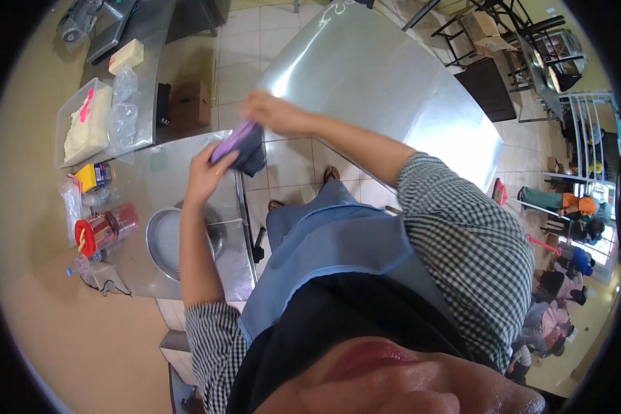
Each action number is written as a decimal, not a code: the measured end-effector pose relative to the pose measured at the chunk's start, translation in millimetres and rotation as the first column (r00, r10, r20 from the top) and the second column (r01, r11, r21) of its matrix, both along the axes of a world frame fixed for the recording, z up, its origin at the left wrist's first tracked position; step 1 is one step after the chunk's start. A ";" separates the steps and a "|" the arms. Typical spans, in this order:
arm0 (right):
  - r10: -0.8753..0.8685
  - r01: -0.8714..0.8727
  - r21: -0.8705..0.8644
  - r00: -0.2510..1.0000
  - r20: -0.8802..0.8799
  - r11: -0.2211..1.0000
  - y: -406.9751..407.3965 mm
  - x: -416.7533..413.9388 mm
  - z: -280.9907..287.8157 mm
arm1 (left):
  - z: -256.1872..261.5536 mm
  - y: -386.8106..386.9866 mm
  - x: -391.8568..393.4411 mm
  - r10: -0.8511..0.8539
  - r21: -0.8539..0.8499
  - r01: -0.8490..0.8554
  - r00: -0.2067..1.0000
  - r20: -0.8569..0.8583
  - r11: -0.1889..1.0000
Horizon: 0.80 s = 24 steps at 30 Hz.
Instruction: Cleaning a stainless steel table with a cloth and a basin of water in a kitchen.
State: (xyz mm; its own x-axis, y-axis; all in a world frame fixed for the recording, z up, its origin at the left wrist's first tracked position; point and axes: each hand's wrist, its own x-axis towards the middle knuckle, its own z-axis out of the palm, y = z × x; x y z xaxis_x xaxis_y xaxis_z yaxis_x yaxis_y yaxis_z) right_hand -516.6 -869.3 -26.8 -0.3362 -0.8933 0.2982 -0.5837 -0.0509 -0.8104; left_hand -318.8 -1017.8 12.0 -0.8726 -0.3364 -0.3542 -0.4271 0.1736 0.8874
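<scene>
In front of me, both hands grip a purple and black cloth-like piece (236,138). My left hand (209,171) has its thumb and fingers around the lower left end. At the upper right end is my right hand (274,112), blurred, with its fingers curled on the piece. The black part hangs loosely below the purple strip, over the edge of a steel worktable (160,160). Under my left forearm stands a round metal bowl (166,240) with whitish content, partly hidden by the arm.
At left are a plastic tub (62,137) of pale crumbly material, a red-lidded jar (98,235), a yellow box (87,176) and clear plastic bags (122,124). A large steel table (367,77) stands ahead. Further right are stacked chairs (502,39) and several people (548,315).
</scene>
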 end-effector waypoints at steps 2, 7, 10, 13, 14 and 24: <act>-0.184 0.183 0.022 0.975 0.123 0.983 46.9 -54.9 32.5 | 7.7 28.1 -75.8 -0.396 -0.732 -0.023 0.828 -0.396 0.681; -0.322 0.341 0.022 0.861 0.393 0.940 116.1 -137.9 110.6 | 10.4 78.2 -190.8 -0.127 -0.127 0.087 0.926 -0.356 0.988; -0.321 0.387 -0.059 0.831 0.454 0.920 149.6 -193.1 115.1 | 37.3 95.1 -250.0 -0.065 0.238 0.159 0.931 -0.360 0.958; -0.321 0.407 -0.102 0.830 0.457 0.908 190.5 -243.1 115.5 | 43.9 103.6 -300.5 -0.058 0.187 0.147 0.909 -0.413 0.971; -0.386 0.426 -0.043 0.856 0.343 0.904 202.5 -258.3 114.6 | 43.2 103.2 -314.6 -0.080 0.204 0.188 0.892 -0.445 0.961; -0.628 0.658 0.218 0.753 -0.197 0.721 283.0 -263.9 55.1 | 37.1 176.1 -329.7 -0.590 -0.074 0.586 0.797 -0.126 0.807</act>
